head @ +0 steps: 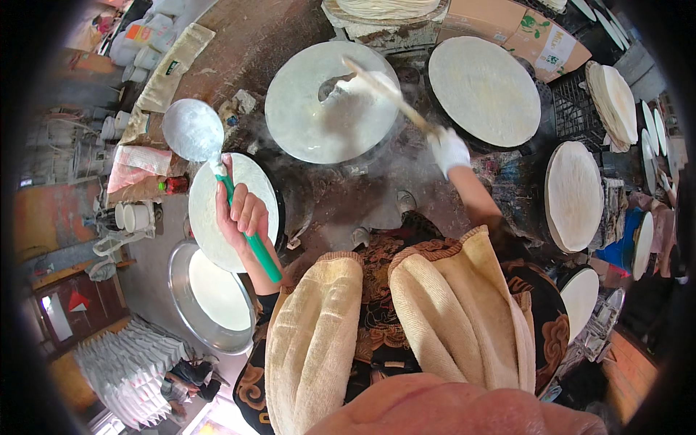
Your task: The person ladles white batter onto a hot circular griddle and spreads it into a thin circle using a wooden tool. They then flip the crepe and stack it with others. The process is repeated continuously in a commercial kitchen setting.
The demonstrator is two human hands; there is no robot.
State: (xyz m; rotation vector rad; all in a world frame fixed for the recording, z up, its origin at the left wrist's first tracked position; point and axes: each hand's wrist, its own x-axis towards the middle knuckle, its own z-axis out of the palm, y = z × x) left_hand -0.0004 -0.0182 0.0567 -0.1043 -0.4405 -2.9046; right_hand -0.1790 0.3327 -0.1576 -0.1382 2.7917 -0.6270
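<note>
My left hand (249,215), bare, grips the green handle of a metal ladle (193,129). The ladle's bowl is coated with white batter and is held up beyond the fingers. In a white glove, my right hand (450,152) holds a wooden batter spreader (410,113), slightly blurred. Its far end lies over a round griddle (293,122) in front of me, where a patch of white batter (370,84) surrounds part of a dark gap. Below my left hand is another round griddle (217,247) with a pale surface. A steel basin (179,272) of white batter stands nearby.
More round griddles stand to the right, one with a pale sheet (484,92), another with a flatbread (575,196). Flatbreads are stacked on a rack (576,109). A cardboard box (484,19), a red bottle (175,185) and white sacks (130,370) surround me. Steam drifts near the front griddle.
</note>
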